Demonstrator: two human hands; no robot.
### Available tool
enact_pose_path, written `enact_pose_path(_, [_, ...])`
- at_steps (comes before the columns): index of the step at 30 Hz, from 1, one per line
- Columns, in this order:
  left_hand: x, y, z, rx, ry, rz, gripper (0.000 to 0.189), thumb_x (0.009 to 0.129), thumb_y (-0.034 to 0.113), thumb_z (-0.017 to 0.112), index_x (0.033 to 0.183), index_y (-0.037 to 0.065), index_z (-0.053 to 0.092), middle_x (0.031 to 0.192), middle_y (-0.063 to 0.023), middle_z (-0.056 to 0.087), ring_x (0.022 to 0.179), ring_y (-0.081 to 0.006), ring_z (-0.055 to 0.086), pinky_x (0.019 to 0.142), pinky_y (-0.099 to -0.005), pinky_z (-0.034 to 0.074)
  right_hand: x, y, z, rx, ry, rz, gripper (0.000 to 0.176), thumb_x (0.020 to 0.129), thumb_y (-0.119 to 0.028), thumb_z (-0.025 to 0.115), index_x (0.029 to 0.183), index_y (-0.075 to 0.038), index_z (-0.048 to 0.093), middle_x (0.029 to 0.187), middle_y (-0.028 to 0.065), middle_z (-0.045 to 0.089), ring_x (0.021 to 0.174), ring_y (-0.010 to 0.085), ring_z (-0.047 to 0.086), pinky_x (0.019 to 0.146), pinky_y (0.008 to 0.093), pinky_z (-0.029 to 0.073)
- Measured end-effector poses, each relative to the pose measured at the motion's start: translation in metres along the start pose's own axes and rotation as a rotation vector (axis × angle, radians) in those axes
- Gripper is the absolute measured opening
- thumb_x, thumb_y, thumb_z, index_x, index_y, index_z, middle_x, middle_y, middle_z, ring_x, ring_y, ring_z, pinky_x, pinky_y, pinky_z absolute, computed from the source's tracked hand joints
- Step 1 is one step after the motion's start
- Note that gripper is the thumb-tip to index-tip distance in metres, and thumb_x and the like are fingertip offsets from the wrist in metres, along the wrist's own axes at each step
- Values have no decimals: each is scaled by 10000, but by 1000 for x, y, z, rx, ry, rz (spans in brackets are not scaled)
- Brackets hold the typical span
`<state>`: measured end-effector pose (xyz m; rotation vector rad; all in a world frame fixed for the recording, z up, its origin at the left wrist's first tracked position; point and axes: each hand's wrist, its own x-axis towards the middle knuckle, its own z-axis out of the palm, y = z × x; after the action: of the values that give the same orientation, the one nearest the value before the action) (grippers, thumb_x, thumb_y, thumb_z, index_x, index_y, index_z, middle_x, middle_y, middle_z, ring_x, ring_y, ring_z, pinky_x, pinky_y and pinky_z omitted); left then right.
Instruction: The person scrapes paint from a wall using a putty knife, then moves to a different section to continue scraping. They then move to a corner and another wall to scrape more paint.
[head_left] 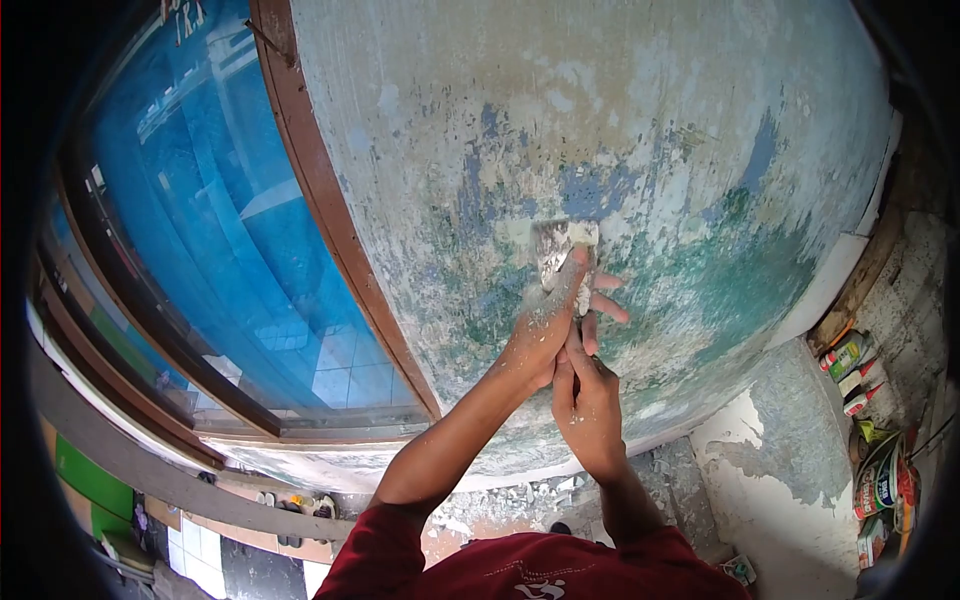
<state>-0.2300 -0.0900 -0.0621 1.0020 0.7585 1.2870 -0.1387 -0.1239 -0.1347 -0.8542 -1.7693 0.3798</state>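
Scraper against a patchy, worn wall

Nearest is a person's red shirt (490, 566), its sleeves ending above two bare arms. The right hand (590, 410) is closed around the lower end of a scraper (553, 243), whose handle is mostly hidden. The left hand (562, 305) lies higher on the tool, one digit along the blade and the other fingers spread wide; pale specks dust its wrist. The blade is against the middle of the wall (700, 290), where the surface is mottled with green, blue, white and beige, greener lower down and plainer beige above. Whitish flakes (545, 500) litter the ground at its foot.

To the left, a brown frame (322, 200) borders a window (220, 200) filled with blue, tiles showing in its lower part. Farther out, shoes (322, 507) stand at lower left, and bottles (847, 356) sit at the right edge, near a whitish surface (730, 430) with a rough grey patch.
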Motion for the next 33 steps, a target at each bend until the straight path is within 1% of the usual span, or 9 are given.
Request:
enact_pose_path(3, [-1,-11,-7,-1,-4,-27,641,885,580,467,1020,-40,556,740,-158,626,367,-87,441,319,-202,343,-12,12,7,-44,50,-97,398,897,6,449,1294,-12,462,692,219,561,610,303,619,540,300,441])
enact_pose_path(6, [-2,-9,-7,8,1,-10,647,884,580,471,1022,-47,557,742,-159,630,372,-87,444,319,-202,336,-6,2,3,15,24,-25,393,897,3,454,1289,-12,465,697,221,563,603,317,609,533,310,438])
enact_pose_path(9, [-3,9,1,16,14,41,658,887,575,473,1009,-64,570,740,-156,641,380,-86,453,319,-207,322,6,-9,-2,38,-5,2,456,845,19,504,1295,-34,454,784,265,575,691,404,606,563,415,461])
enact_pose_path(12, [-2,1,-5,-11,7,41,656,887,574,473,1012,-64,567,737,-153,642,375,-87,454,320,-206,329,0,-2,3,20,-20,-16,468,847,15,504,1307,-42,441,799,269,578,704,406,609,567,411,461])
enact_pose_path(15, [-5,-12,-15,18,5,-29,644,888,587,455,1039,-32,549,778,-155,624,390,-81,433,331,-204,333,-12,10,14,-2,51,-114,393,895,3,467,1287,-13,465,712,228,564,598,326,603,532,311,441])
enact_pose_path(24, [-6,-4,-10,16,22,28,652,886,585,462,1020,-47,548,736,-158,627,389,-83,443,326,-195,344,-6,0,10,6,6,-30,398,894,6,457,1291,-17,463,766,235,585,655,353,627,557,319,454])
enact_pose_path(27, [-7,-19,-16,0,24,-11,650,884,582,470,1021,-49,548,761,-166,626,378,-83,440,320,-192,342,-18,10,15,21,52,-102,448,850,12,509,1293,-41,465,748,255,570,664,400,602,537,408,449])
enact_pose_path(30, [-7,-13,-12,1,21,5,645,888,570,474,1024,-56,546,756,-168,625,371,-85,445,314,-194,345,-14,2,9,16,-1,5,390,890,6,459,1280,-6,469,731,231,569,614,330,613,551,313,445])
enact_pose_path(33, [-7,1,-7,12,8,38,645,890,567,472,1023,-59,548,730,-164,625,372,-85,452,312,-197,349,-1,-14,2,27,-26,50,380,892,5,458,1272,6,471,721,226,566,606,314,612,554,313,447])
